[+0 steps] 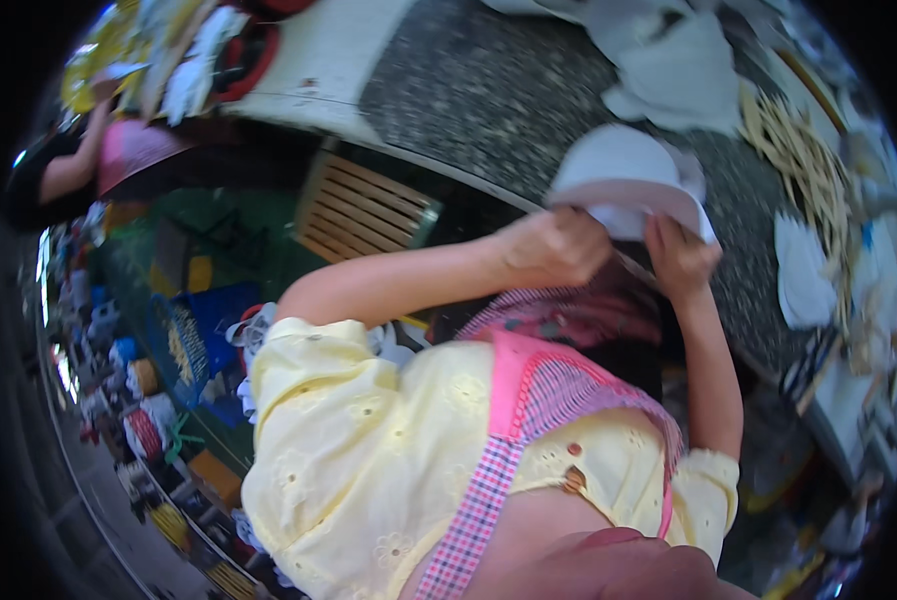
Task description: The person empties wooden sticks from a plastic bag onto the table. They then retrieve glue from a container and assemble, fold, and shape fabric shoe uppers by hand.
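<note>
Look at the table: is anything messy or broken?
Yes, the beige strips look messy: they lie in a loose tangle at the right of the table, crossing one another. I see no damage on the cap, though it's a bit blurry.

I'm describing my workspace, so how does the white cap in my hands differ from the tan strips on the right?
The white cap is one domed piece; the tan strips are many long, thin lengths. The cap is white with a pinkish brim; the strips are tan. The cap is held by the left hand and right hand; the strips lie loose, untouched. Both are pale.
</note>
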`<control>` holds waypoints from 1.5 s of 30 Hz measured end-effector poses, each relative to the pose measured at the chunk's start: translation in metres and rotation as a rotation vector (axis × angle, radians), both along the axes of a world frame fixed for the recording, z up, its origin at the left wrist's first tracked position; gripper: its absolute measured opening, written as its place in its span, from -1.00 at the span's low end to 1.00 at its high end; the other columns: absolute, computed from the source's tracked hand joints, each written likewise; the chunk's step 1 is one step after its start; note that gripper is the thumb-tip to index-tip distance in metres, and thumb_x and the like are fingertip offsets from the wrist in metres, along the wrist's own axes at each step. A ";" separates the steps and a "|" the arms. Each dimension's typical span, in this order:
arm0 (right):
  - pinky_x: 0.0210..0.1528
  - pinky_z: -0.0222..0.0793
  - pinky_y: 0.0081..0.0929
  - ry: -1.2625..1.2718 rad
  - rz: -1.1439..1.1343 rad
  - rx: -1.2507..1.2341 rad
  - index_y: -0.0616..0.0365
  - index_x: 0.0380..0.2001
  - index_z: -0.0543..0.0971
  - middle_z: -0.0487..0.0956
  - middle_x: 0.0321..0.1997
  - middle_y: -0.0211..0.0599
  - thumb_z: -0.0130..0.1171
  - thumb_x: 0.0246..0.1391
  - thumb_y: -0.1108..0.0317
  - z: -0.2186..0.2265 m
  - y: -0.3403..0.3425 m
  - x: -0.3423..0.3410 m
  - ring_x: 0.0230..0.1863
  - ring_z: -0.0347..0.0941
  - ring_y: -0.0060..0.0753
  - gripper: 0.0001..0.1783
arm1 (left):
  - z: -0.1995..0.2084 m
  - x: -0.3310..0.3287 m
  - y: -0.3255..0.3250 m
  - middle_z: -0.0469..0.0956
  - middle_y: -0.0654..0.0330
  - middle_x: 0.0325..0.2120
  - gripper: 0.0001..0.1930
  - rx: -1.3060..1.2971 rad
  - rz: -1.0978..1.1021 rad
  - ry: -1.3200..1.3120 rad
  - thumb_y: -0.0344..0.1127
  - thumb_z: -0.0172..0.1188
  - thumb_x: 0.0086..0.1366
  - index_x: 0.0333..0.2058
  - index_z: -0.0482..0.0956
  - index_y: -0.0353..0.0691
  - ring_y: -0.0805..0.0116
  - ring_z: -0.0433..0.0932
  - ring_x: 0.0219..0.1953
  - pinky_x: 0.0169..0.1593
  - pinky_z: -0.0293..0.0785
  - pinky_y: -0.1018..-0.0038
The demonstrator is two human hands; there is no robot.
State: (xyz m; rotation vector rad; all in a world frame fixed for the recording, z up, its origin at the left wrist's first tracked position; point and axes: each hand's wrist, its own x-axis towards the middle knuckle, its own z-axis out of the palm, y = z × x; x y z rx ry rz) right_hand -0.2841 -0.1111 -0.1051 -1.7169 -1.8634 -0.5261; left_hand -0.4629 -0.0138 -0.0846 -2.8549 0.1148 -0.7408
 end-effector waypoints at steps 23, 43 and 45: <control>-0.34 0.38 -0.49 -0.205 0.167 -0.418 0.20 -0.24 0.46 0.44 -0.26 -0.32 0.05 -0.31 0.42 0.027 -0.013 -0.012 -0.26 0.41 -0.35 -0.60 | 0.005 -0.008 -0.006 0.31 0.37 -0.57 -0.75 -0.111 0.111 0.044 -0.30 0.04 -0.15 -0.41 0.51 -0.16 0.51 0.36 -0.45 -0.43 0.16 0.57; -0.28 0.29 -0.69 1.529 0.169 -0.073 0.28 -0.39 0.40 0.48 -0.41 -0.36 0.13 -0.10 0.50 0.073 -0.022 0.036 -0.37 0.39 -0.62 -0.83 | 0.066 0.040 0.046 0.43 0.17 -0.20 -0.44 -0.775 0.180 -0.177 -0.21 0.38 -0.20 -0.17 0.43 -0.24 0.24 0.40 -0.16 -0.07 0.30 0.41; -0.22 0.29 -0.66 1.757 0.253 -0.015 0.27 -0.32 0.37 0.47 -0.34 -0.34 0.13 -0.08 0.48 0.082 -0.023 0.022 -0.30 0.38 -0.61 -0.78 | 0.048 0.054 0.024 0.41 0.12 -0.20 -0.24 -1.440 0.079 -0.016 -0.24 0.41 -0.23 -0.03 0.25 -0.34 0.24 0.39 -0.13 -0.04 0.30 0.41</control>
